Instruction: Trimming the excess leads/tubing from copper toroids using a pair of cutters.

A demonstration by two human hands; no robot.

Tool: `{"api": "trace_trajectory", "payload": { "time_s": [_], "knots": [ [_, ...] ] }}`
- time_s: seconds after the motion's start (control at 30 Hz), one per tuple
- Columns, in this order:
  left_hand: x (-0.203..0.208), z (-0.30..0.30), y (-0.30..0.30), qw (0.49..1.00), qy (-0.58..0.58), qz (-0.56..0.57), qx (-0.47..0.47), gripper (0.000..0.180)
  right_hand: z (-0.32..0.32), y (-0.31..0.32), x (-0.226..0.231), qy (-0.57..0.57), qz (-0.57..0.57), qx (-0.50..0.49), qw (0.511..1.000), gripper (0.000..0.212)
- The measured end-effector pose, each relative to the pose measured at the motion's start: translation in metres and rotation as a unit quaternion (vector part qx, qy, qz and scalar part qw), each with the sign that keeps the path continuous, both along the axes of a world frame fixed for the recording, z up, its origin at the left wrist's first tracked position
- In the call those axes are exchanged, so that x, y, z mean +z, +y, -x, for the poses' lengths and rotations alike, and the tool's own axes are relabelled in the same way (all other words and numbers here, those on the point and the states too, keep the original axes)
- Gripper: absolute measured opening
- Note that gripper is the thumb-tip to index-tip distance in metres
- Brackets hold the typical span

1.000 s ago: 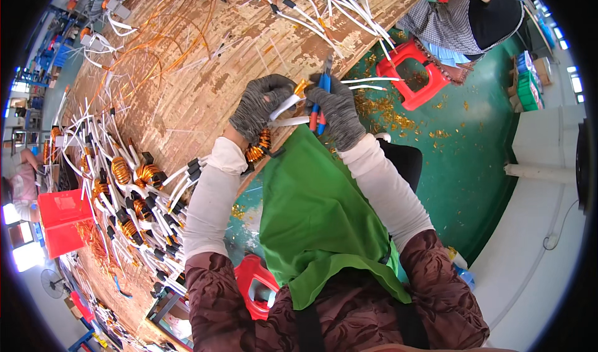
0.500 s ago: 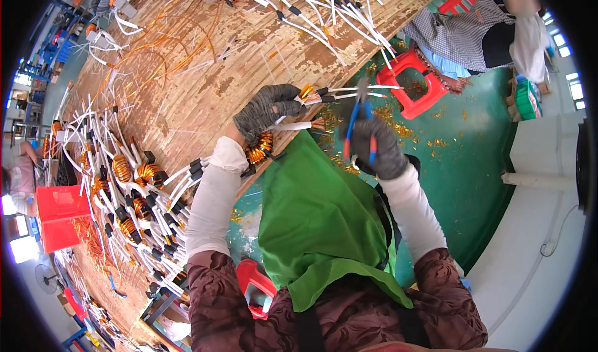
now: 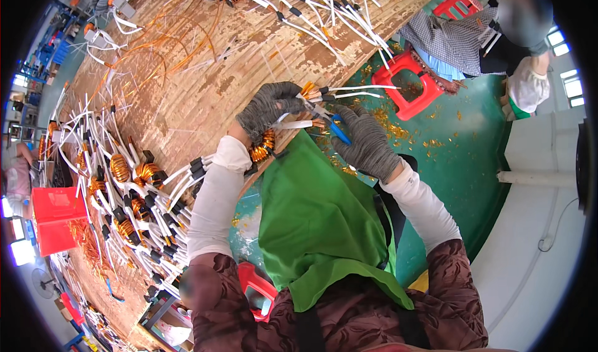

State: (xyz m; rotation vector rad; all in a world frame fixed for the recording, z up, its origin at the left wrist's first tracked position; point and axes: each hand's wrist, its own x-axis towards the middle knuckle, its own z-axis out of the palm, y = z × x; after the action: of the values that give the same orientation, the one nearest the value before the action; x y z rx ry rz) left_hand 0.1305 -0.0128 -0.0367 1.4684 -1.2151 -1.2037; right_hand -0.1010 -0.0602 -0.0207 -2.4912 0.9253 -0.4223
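My left hand, in a dark grey glove, is closed around the leads of a copper-wound toroidal coil at the table's edge. The coil sits just below that hand. White-sleeved leads with black sleeving stick out to the right, and frayed copper strands show by my fingers. My right hand, gloved as well, grips blue-handled cutting pliers. Their metal jaws point up-left and lie at the leads beside my left fingers; whether they close on a strand I cannot tell.
Many more coils with white leads are heaped on the worn wooden table, left and far. A red stool stands on the green floor, strewn with copper scraps. A co-worker is at the far right. A red bin is at left.
My right hand has brought the pliers left and down, from apart to against the leads in my left hand. My left hand has hardly moved. The co-worker has shifted position.
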Motion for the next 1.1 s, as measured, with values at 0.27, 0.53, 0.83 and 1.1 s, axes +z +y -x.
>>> {"api": "trace_trajectory", "payload": {
  "time_s": [0.27, 0.53, 0.83, 1.1],
  "knots": [
    [0.0, 0.0, -0.001, 1.0, 0.017, -0.005, -0.009, 0.037, -0.004, -0.009, 0.018, 0.094, -0.001, -0.036, 0.995, 0.05],
    [-0.002, -0.001, -0.002, 1.0, 0.016, -0.01, -0.014, 0.041, -0.013, -0.014, 0.022, 0.141, 0.034, -0.032, 0.989, 0.058],
    [-0.004, -0.001, -0.001, 1.0, 0.026, 0.013, -0.008, 0.038, -0.012, -0.02, 0.022, 0.075, 0.048, 0.015, 0.996, 0.059],
    [0.0, 0.0, -0.001, 0.995, 0.098, -0.001, -0.02, 0.033, -0.009, -0.041, 0.013, 0.065, 0.13, 0.075, 0.987, 0.06]
  ]
}}
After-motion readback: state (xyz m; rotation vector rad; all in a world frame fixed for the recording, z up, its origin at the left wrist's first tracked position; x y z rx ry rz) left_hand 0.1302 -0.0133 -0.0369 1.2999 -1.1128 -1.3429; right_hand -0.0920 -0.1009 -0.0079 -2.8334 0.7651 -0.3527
